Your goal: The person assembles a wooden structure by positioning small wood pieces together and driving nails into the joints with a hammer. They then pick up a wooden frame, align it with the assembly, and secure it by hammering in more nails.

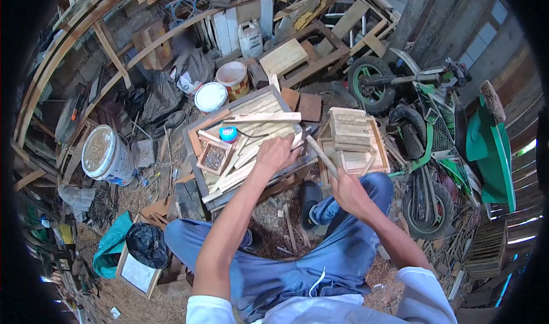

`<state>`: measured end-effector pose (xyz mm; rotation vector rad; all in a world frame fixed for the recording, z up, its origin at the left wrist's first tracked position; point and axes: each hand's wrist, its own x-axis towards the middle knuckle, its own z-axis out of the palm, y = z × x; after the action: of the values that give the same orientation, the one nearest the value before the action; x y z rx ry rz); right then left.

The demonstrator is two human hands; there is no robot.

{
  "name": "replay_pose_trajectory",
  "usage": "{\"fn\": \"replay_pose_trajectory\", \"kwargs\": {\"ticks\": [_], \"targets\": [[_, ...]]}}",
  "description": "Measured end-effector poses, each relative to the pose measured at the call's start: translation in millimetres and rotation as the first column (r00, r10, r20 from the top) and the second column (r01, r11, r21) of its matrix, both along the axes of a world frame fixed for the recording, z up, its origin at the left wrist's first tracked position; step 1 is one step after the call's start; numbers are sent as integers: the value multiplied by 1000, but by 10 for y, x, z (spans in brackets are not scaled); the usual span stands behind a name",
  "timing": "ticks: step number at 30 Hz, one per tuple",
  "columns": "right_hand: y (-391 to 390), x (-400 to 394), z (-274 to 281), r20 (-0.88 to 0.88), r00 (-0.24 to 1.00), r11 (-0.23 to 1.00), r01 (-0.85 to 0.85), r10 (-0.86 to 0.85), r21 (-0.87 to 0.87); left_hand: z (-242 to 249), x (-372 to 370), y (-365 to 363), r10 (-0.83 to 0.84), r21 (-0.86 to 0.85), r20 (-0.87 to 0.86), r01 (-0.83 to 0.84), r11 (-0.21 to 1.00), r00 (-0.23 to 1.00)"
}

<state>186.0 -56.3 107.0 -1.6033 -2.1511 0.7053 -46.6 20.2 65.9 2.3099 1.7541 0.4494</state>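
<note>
My right hand (350, 193) is wrapped round the wooden handle of a hammer (321, 156), whose head is up near the right end of the work table. My left hand (277, 154) lies over the wood strips at the table's right side, fingers bent round a small wood piece (297, 141). Beneath it, pale wood strips (246, 174) lie on the low table (201, 182). A small wooden box of nails (215, 157) and a blue tape measure (228, 134) are left of my left hand.
Right of the table, stacked slats (350, 130) rest on a wooden frame (382, 146). A green small motorcycle (429, 135) stands at the right. Buckets (106, 155) and a white lid (210, 97) are at the left and back. A black bag (147, 245) lies lower left.
</note>
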Motion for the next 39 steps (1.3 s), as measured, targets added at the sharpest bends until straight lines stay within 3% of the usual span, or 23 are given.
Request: {"fn": "replay_pose_trajectory", "kwargs": {"ticks": [2,3,6,7,9,11,14,15,18,19,22,23,26,28,31,39], "targets": [[-11,-63,372,-28,999,989,24,-28,-147,-47,14,-10,4,11,1,-4,1000,1000],[-29,-140,577,-6,996,985,90,-92,-149,-31,3,-20,-3,-1,-3,3,1000,1000],[-151,-263,1004,-210,957,978,180,-199,-106,32,31,-5,2,-48,-18,-3,999,1000],[-172,-242,792,-264,954,982,170,-143,81,36,24,8,3,-58,-13,-4,998,1000],[-133,-49,64,-54,996,998,67,-66,6,32,23,-9,1,-57,-17,-2,998,1000],[-37,9,-30,62,998,997,13,-9,-74,10,17,15,-3,-19,-37,2,1000,999],[-21,-154,711,-37,996,987,69,-75,-148,17,9,12,-1,-46,-54,-2,999,999],[-61,-207,869,-110,988,991,104,-113,-81,7,14,9,2,-31,-42,-3,1000,999],[-144,-245,715,-333,927,978,202,-174,51,7,13,8,7,-44,-13,-8,999,1000],[-82,-154,388,-229,961,988,145,-155,-61,-35,-2,12,-12,-5,29,12,1000,999],[-24,-37,37,77,995,984,-81,69,158,51,60,-17,15,-34,-11,-15,999,1000],[28,10,29,111,993,998,-22,28,-55,67,68,-15,18,-39,9,-17,999,1000],[-17,-156,746,-76,993,984,82,-95,-156,-13,18,5,8,-33,2,-8,999,1000],[-80,-177,987,-128,978,982,152,-165,-109,0,15,32,-13,-8,38,13,1000,999],[-215,-100,1017,-258,947,981,194,-193,-23,-8,-21,7,-26,-17,34,26,1000,999],[-591,163,547,-260,934,960,194,-244,-203,137,-188,-8,41,-143,82,-29,989,996]]}}
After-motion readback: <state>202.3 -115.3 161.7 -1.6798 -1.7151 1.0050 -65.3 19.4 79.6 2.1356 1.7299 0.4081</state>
